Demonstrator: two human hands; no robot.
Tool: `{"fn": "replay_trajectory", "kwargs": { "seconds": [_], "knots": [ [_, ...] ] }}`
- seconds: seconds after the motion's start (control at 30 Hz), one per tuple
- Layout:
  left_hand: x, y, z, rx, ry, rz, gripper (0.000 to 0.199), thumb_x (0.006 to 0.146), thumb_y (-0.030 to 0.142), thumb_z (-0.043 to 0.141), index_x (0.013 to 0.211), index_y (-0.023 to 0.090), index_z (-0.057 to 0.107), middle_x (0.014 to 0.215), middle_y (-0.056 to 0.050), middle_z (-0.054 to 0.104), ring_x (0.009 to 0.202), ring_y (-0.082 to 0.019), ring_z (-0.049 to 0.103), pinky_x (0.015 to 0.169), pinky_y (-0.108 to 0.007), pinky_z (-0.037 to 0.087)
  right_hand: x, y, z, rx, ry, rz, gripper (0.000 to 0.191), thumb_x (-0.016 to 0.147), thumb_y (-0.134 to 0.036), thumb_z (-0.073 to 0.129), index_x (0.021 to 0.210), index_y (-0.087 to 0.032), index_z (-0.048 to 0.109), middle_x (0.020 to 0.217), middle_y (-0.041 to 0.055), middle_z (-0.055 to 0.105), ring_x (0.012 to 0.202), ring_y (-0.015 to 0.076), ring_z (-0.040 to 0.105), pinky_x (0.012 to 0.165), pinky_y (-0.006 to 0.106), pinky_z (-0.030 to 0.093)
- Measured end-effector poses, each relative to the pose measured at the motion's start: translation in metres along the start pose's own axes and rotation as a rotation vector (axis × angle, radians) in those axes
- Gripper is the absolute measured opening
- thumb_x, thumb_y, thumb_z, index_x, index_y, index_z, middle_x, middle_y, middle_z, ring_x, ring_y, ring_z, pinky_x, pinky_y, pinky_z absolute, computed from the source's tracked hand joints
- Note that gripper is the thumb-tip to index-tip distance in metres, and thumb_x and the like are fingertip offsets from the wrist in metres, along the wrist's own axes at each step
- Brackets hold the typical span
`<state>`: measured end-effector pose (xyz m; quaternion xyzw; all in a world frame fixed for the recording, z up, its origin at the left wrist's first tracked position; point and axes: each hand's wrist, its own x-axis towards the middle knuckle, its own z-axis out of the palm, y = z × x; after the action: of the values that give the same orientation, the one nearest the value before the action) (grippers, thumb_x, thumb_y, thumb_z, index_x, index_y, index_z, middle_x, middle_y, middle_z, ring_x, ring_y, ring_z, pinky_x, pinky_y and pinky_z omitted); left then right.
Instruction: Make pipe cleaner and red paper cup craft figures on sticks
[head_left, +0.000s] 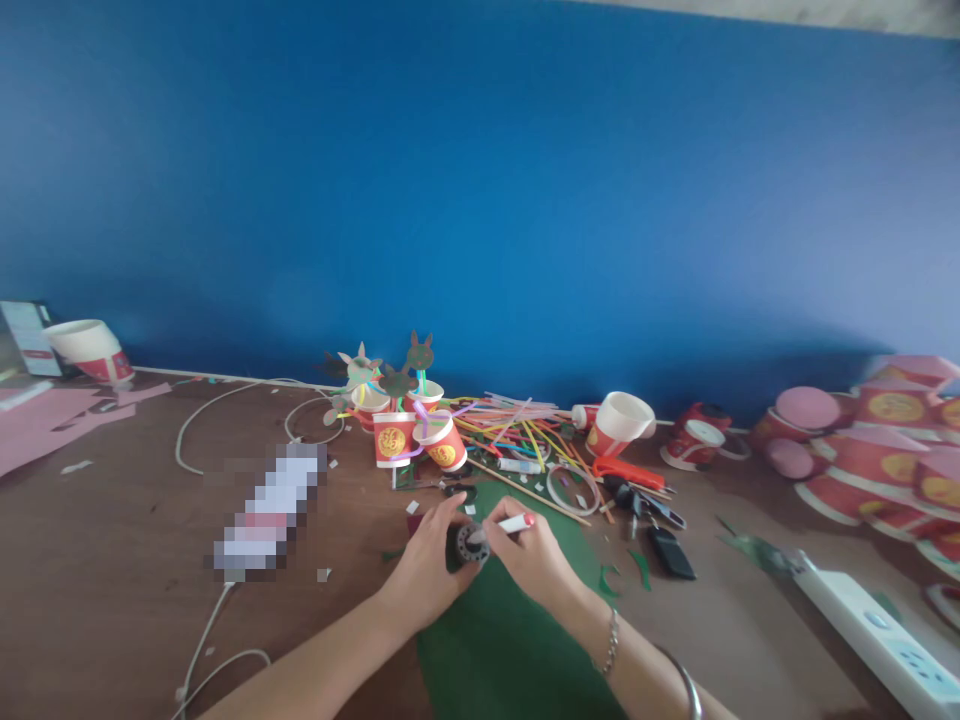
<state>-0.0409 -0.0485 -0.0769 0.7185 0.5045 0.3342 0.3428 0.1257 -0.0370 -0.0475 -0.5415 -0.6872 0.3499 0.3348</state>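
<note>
My left hand [433, 555] is curled round a small round dark object [471, 541] with a grey, notched top; its exact kind is unclear. That object rests on or just above a sheet of green paper [525, 640]. Between the fingers of my right hand [534, 550] is a white marker [514, 524] with a red end pointing up and to the right. Its lower tip is close to the round object, partly hidden by my fingers. Dark scissor handles [459, 493] lie just beyond my left hand.
Behind my hands stand red paper cups [441, 441] with straws and paper animal heads [421, 354]. Loose coloured straws [517, 425], an orange cutter [630, 474], keys [664, 510] and a black fob [671, 552] lie rightward. A power strip [877, 630] sits far right; a pixelated phone-like item [274, 515] lies left.
</note>
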Motion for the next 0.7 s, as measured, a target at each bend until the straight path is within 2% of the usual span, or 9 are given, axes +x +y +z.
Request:
{"fn": "replay_trajectory", "kwargs": {
  "seconds": [0.3,0.53,0.7],
  "knots": [
    [0.003,0.001,-0.003,0.117,0.019,0.025,0.072,0.065,0.017,0.065,0.131,0.020,0.036,0.107,-0.005,0.066,0.111,-0.028,0.051,0.098,-0.046,0.036,0.006,0.001,0.004,-0.017,-0.037,0.040,0.017,0.079,-0.027,0.047,0.064,-0.019,0.045,0.057,-0.0048,0.045,0.056,0.0107,0.041,0.053,0.022,0.032],
    [0.003,0.003,-0.004,0.139,0.017,0.011,0.074,0.065,0.018,0.064,0.132,0.021,0.034,0.109,-0.007,0.066,0.113,-0.030,0.051,0.101,-0.049,0.032,0.019,-0.009,-0.005,-0.014,-0.164,0.082,0.016,0.073,-0.017,0.045,0.057,-0.020,0.042,0.049,-0.0053,0.045,0.049,0.0092,0.041,0.048,0.020,0.032],
    [0.004,-0.001,-0.001,0.150,0.051,0.009,0.078,0.065,0.022,0.065,0.135,0.020,0.032,0.109,-0.008,0.065,0.113,-0.031,0.052,0.102,-0.050,0.030,0.038,-0.017,-0.010,-0.153,-0.314,0.045,0.024,0.070,-0.014,0.046,0.047,-0.018,0.045,0.042,-0.0034,0.048,0.043,0.0091,0.043,0.045,0.022,0.031]
  ]
}}
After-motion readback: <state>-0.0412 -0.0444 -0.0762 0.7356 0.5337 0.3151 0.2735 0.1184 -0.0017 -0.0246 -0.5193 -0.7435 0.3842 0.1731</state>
